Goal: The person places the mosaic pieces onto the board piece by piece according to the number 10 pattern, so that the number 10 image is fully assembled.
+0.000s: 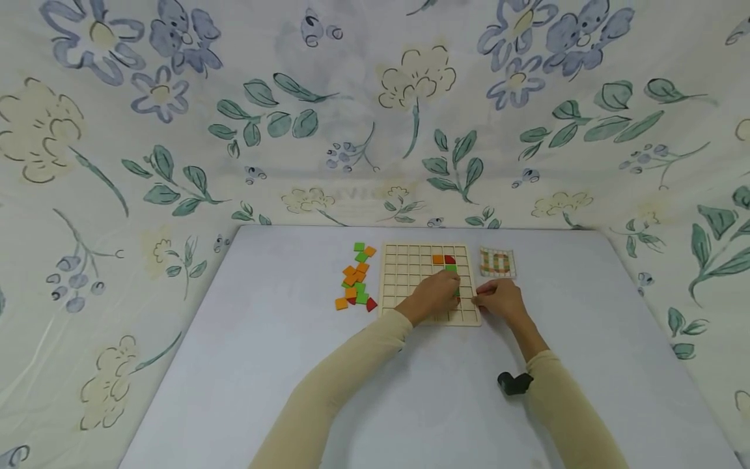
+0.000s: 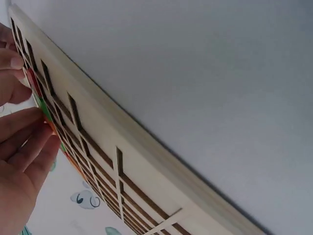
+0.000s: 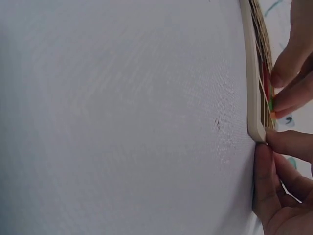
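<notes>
A square wooden grid board (image 1: 404,286) lies on the white table. My left hand (image 1: 436,296) reaches over its right half, and its fingertips pinch an orange tile (image 2: 51,125) at the grid. Around that tile, a green tile (image 2: 44,108) and a red piece (image 2: 33,82) sit in line in the grid. Toward the back of the same line are a green tile (image 1: 450,268), a red piece (image 1: 450,259) and, beside it, an orange tile (image 1: 438,259). My right hand (image 1: 500,299) pinches the board's right edge near its front corner. The left hand partly hides the line of tiles.
Left of the board lies a loose scatter of orange tiles (image 1: 342,304), green tiles (image 1: 359,247) and red pieces (image 1: 372,304). A small checked cloth square (image 1: 497,262) lies right of the board. A dark object (image 1: 513,383) sits at the right wrist. Floral cloth (image 1: 375,130) surrounds the table (image 1: 281,280).
</notes>
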Action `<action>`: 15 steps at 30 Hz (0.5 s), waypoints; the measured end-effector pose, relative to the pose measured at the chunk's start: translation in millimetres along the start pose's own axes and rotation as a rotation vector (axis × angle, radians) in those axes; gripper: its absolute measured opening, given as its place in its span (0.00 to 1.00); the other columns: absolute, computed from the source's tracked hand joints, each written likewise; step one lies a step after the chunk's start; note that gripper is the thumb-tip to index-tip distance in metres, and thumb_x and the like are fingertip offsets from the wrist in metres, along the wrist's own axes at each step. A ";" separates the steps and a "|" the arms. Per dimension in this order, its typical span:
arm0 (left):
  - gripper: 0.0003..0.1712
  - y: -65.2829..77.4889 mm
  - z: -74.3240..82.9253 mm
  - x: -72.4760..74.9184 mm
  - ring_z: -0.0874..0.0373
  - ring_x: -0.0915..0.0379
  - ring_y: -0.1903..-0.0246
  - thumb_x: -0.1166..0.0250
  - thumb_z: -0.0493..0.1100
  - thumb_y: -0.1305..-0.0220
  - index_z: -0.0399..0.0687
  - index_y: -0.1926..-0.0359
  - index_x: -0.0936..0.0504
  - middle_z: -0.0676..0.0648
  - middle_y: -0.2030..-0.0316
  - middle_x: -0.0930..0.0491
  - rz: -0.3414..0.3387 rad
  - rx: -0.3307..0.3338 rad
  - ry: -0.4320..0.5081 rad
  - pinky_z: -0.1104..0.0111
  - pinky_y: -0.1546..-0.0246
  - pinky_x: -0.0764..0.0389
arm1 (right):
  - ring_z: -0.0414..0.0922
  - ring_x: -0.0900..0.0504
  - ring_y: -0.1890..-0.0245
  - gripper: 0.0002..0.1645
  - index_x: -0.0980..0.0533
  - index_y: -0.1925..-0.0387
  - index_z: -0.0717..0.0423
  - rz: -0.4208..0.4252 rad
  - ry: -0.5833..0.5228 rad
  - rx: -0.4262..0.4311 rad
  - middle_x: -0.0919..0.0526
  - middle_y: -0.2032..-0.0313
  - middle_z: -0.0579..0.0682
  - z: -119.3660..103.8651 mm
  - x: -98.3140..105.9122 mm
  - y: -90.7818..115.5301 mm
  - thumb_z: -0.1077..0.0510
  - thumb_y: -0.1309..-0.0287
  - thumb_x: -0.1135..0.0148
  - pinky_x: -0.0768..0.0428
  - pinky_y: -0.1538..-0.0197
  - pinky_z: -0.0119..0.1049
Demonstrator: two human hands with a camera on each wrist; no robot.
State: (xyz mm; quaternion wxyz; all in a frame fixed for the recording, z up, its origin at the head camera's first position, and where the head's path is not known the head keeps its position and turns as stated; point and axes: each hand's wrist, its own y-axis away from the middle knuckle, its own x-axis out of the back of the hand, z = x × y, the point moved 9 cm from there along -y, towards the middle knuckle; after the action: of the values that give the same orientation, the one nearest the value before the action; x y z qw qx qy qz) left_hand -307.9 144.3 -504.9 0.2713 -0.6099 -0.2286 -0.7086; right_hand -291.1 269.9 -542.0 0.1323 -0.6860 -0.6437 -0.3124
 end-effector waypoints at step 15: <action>0.10 15.4 -28.3 12.6 0.58 0.26 0.55 0.41 0.38 0.34 0.45 0.56 0.16 0.50 0.57 0.18 -0.026 0.048 0.054 0.70 0.58 0.22 | 0.43 0.18 0.73 0.17 0.19 0.58 0.67 -0.002 -0.004 -0.039 0.15 0.68 0.56 0.9 -1.6 1.5 0.59 0.47 0.30 0.20 0.69 0.32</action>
State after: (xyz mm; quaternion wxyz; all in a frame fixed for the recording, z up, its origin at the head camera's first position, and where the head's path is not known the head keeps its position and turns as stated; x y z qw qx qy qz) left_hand -320.1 112.9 -496.8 0.2828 -0.5807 -0.2461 -0.7227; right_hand -289.4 269.0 -543.3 0.1173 -0.6883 -0.6384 -0.3240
